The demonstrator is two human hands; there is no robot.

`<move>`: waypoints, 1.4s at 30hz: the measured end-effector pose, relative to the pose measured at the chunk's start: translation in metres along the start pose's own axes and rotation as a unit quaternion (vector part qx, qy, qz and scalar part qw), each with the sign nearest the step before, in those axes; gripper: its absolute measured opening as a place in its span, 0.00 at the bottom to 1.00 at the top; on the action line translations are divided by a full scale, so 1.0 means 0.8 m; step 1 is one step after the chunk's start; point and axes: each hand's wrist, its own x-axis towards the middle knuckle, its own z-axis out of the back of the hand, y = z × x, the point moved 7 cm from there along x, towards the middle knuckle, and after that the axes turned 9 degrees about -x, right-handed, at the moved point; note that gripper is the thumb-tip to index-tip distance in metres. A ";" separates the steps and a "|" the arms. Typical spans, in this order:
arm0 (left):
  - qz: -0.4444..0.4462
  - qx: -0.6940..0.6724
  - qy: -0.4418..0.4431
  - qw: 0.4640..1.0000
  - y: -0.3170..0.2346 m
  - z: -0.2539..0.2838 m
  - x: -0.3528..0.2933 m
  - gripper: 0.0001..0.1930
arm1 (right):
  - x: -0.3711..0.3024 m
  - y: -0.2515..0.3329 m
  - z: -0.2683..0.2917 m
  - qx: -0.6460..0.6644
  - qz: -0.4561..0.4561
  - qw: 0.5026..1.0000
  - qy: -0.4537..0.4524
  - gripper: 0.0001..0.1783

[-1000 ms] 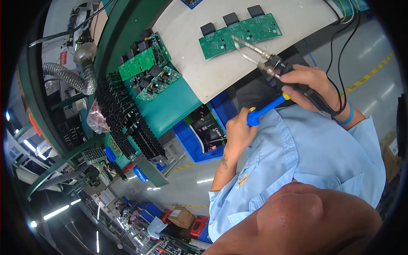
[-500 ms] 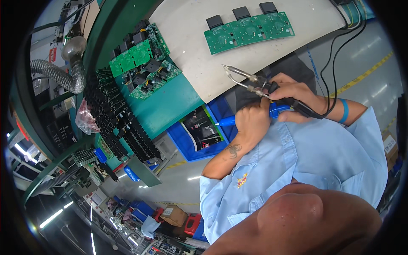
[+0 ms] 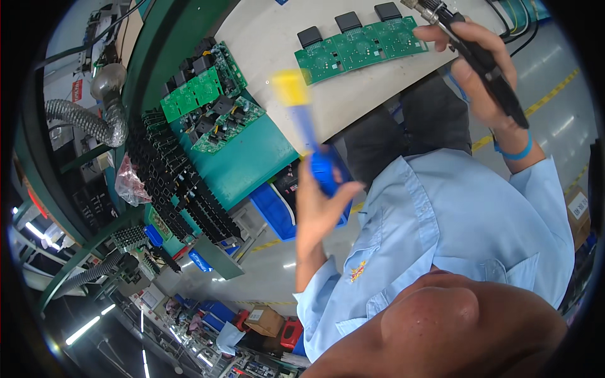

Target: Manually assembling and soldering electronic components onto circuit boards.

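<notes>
L hand (image 3: 318, 205) is gripping the blue-handled tool (image 3: 309, 135), fingers wrapped round its stiff, light handle; R hand (image 3: 482, 75) is clasping the black soldering iron (image 3: 482, 60) by its grip, fingers curled, away from the tip.

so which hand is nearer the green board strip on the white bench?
Right. The right hand, holding a black soldering iron, is at the green board strip's end; the left hand, gripping a blue-handled brush, sits well below it.

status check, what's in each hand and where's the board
Left hand grips blue-handled brush, blurred. Right hand grips black soldering iron. Green circuit board strip flat on the bench, untouched, nothing on it.
</notes>
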 end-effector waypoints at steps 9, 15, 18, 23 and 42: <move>-0.388 -0.386 -0.019 0.837 -0.166 0.082 0.098 0.26 | 0.013 -0.019 0.003 -0.052 -0.015 0.994 0.094 0.21; -0.399 -0.381 0.066 0.832 -0.223 0.053 0.160 0.34 | 0.016 -0.040 -0.018 -0.085 -0.024 0.980 0.180 0.20; -0.366 -0.428 0.040 0.825 -0.207 0.044 0.192 0.43 | 0.018 -0.042 -0.018 -0.091 -0.023 0.978 0.184 0.22; -0.418 -0.420 0.089 0.800 -0.202 0.043 0.215 0.47 | 0.023 -0.050 -0.025 -0.095 -0.026 0.975 0.201 0.24; -0.441 -0.426 0.098 0.784 -0.190 0.035 0.219 0.51 | 0.020 -0.061 -0.025 -0.098 -0.043 0.972 0.211 0.25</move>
